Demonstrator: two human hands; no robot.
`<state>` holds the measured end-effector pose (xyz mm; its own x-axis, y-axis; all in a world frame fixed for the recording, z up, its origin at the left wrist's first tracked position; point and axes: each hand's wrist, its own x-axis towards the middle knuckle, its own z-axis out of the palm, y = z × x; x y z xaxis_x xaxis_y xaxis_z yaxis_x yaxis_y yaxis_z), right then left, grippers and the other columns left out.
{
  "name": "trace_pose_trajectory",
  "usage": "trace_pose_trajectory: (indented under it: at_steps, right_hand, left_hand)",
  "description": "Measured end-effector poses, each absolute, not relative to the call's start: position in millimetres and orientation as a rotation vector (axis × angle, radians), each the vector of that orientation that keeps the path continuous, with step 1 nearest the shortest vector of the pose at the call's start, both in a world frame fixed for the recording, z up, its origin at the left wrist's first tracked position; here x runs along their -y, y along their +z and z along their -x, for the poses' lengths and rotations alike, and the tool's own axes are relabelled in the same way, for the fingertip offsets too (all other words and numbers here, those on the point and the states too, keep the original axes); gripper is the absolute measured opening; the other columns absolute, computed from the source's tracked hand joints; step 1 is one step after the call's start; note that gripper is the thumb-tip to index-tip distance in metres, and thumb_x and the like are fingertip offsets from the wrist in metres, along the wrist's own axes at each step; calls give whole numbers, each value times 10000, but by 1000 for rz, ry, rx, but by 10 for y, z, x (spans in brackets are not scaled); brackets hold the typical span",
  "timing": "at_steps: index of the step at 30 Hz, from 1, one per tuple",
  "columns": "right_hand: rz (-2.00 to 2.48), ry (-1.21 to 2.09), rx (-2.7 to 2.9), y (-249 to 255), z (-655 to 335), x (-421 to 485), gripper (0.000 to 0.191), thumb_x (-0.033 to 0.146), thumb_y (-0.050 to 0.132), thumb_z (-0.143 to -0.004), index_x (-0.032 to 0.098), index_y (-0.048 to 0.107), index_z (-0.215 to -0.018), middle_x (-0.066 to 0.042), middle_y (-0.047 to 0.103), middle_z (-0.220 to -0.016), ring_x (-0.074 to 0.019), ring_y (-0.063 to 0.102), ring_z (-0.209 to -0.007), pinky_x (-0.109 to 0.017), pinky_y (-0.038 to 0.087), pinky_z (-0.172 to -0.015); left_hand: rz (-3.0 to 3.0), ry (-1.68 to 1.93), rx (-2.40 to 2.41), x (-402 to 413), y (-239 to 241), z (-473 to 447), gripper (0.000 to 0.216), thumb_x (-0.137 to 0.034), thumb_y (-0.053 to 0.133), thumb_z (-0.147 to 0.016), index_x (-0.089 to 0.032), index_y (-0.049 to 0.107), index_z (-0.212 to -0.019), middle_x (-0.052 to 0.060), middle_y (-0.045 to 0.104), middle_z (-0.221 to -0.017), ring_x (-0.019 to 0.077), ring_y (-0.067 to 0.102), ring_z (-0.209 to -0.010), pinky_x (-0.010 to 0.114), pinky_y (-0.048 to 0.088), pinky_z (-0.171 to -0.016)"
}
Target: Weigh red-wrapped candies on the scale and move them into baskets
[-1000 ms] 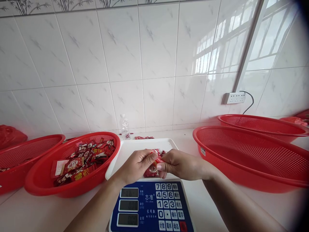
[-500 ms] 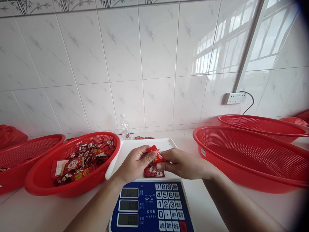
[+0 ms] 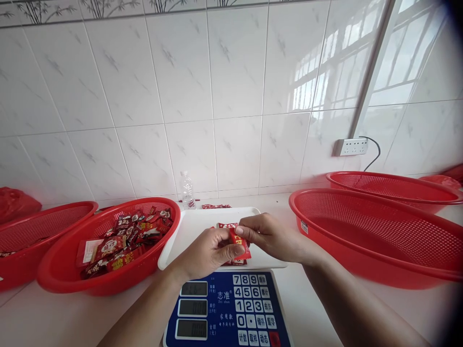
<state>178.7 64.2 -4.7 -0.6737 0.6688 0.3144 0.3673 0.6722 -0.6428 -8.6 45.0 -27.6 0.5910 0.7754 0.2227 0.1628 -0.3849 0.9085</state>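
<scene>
Between my two hands is a small red candy packet [image 3: 241, 245] with yellow print. My left hand [image 3: 211, 246] pinches it from the left, thumb across its front. On the upper right side, my right hand [image 3: 265, 233] grips it between thumb and fingers. Both hands are over the white tray [image 3: 188, 226] of a blue electronic scale [image 3: 224, 308]. Other red packets [image 3: 224, 225] lie on the tray behind and beneath my hands, partly hidden by them.
A red basket [image 3: 54, 270] holding red snack packets [image 3: 126, 236] stands left, with another red basket [image 3: 21, 231] beyond it. Two red baskets [image 3: 361, 231] stand right. A clear bottle [image 3: 187, 190] is near the tiled wall, and a power strip [image 3: 352, 147] is mounted on it.
The red packet has been turned more upright and lowered slightly. My right hand has shifted up over its top, and a packet on the tray behind now shows.
</scene>
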Motion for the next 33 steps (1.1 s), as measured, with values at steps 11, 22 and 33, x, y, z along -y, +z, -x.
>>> trace_pose_trajectory:
  at_steps: [11, 22, 33]
  right_hand:
    - [858, 598, 2258, -44, -1778, -645, 464, 536, 412, -900, 178, 463, -610, 37, 392, -593, -87, 330, -547, -219, 287, -484]
    - [788, 624, 2333, -59, -1778, -634, 492, 517, 410, -912, 166, 498, -579, 34, 438, -539, -79, 376, -513, -222, 293, -477]
    - [790, 668, 2301, -56, -1776, -646, 478, 542, 426, -898, 166, 518, -618, 26, 489, -562, -87, 436, -522, -212, 345, -487]
  left_hand:
    - [-1910, 782, -881, -453, -280, 74, 306, -427, 552, -845, -152, 547, -713, -2, 552, -650, 116, 520, -619, 260, 436, -615]
    - [-1956, 761, -854, -472, -292, 87, 318, -419, 503, -880, -142, 580, -745, 4, 559, -663, 115, 510, -631, 265, 428, -622]
    - [-1946, 963, -747, -479, -252, 99, 352, -421, 434, -924, -148, 549, -734, 1, 531, -653, 114, 502, -647, 260, 423, -672]
